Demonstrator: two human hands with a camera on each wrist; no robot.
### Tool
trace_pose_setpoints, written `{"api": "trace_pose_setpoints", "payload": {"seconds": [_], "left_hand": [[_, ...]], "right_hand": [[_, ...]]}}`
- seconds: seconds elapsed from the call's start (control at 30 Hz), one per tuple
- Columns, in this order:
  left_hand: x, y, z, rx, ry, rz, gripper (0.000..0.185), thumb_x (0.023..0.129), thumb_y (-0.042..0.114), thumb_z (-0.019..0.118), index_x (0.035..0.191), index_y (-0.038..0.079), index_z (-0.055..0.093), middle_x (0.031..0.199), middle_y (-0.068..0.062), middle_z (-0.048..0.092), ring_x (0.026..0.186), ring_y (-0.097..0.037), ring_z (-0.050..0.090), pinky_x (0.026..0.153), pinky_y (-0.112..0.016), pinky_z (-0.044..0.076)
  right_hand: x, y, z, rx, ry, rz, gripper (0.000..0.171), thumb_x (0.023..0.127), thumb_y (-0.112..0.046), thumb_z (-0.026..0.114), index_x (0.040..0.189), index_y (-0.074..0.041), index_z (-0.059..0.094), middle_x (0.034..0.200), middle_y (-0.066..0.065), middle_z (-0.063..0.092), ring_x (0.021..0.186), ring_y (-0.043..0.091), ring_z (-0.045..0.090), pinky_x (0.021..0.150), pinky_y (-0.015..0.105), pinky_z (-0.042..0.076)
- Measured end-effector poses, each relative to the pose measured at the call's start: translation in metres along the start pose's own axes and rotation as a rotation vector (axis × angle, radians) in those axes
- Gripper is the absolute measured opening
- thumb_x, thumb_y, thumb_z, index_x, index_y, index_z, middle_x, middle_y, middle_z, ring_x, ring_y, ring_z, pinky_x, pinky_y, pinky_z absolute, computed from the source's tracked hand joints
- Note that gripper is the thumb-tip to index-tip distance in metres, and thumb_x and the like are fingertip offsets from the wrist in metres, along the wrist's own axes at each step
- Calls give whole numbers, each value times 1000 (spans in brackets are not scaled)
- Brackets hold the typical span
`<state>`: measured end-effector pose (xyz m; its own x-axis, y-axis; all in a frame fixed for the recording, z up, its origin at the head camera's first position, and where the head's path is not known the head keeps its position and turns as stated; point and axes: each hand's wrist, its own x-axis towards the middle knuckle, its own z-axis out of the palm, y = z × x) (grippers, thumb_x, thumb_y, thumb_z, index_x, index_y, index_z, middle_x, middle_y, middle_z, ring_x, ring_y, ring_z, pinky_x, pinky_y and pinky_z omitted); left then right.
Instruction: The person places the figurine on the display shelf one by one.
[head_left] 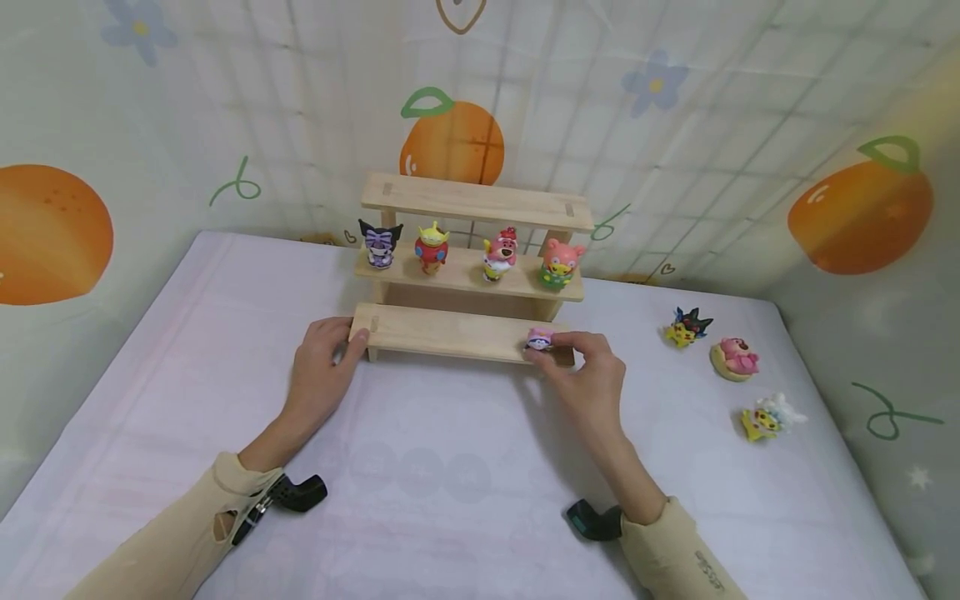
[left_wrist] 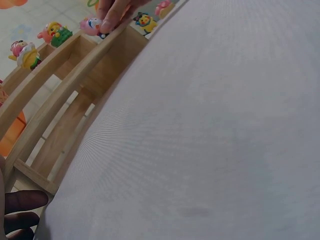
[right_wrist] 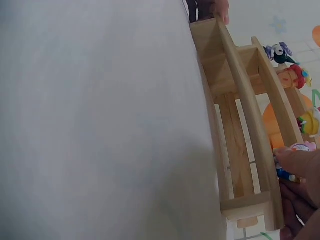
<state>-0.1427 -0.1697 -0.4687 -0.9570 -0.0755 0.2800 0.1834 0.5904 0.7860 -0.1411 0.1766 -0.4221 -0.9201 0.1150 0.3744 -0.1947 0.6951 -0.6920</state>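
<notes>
Right hand (head_left: 587, 375) pinches pink-purple figurine (head_left: 539, 338) at right end of near, lowest tier (head_left: 442, 327) of wooden shelf (head_left: 480, 200); contact with tier unclear. Left hand (head_left: 321, 367) grips shelf's left end. Four figurines (head_left: 558, 265) line middle tier (head_left: 461, 268). Three other figurines (head_left: 738, 358) are on worktop (head_left: 450, 533), right of shelf.

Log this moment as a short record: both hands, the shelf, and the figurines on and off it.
Left hand: holds the left end of the lowest tier
Right hand: pinches a small pink-and-purple figurine at that tier's right end; whether it bears on the wood is unclear
Shelf: wooden, three tiers
Middle tier: four figurines, left to right: black-and-purple, red-and-blue, pink-and-yellow, pink-and-green
Table, right side: three figurines, dark-topped yellow, pink, white-topped yellow
</notes>
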Motion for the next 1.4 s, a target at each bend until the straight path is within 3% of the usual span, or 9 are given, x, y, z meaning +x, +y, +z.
{"api": "trace_pose_setpoints", "payload": {"seconds": [0.23, 0.7, 0.97, 1.13, 1.4], "left_hand": [[0, 2, 0, -3, 1, -1, 40, 108, 33, 58, 105, -3, 76, 136, -18, 67, 137, -35, 52, 116, -56, 40], [-1, 1, 0, -5, 1, -1, 41, 109, 34, 57, 105, -3, 76, 136, -17, 67, 136, -34, 52, 116, -56, 40], [0, 2, 0, -2, -6, -14, 43, 109, 35, 56, 107, -3, 75, 137, -17, 67, 137, -34, 52, 117, -55, 39], [0, -1, 1, 0, -16, -20, 46, 110, 38, 54, 111, -2, 76, 139, -16, 66, 138, -32, 51, 117, -55, 39], [0, -3, 1, -25, 5, -27, 45, 111, 32, 50, 106, -4, 76, 139, -17, 66, 138, -32, 51, 118, -54, 39]], "right_hand": [[1, -5, 7, 7, 19, -69, 34, 78, -18, 95, 103, -2, 80, 100, 14, 77, 99, 30, 67, 86, 37, 48], [7, -26, 37, 43, -71, -71, 35, 81, -22, 94, 106, -3, 78, 104, 14, 75, 106, 30, 66, 96, 44, 49], [8, -35, 49, 56, -112, -87, 37, 84, -24, 92, 109, -2, 77, 106, 13, 74, 102, 29, 65, 93, 43, 50], [7, -43, 55, 69, -137, -89, 37, 85, -26, 91, 111, -3, 77, 107, 12, 74, 103, 28, 65, 97, 44, 44], [6, -60, 71, 91, -154, -117, 37, 85, -26, 91, 110, -3, 77, 107, 11, 74, 103, 26, 66, 93, 42, 54]]}}
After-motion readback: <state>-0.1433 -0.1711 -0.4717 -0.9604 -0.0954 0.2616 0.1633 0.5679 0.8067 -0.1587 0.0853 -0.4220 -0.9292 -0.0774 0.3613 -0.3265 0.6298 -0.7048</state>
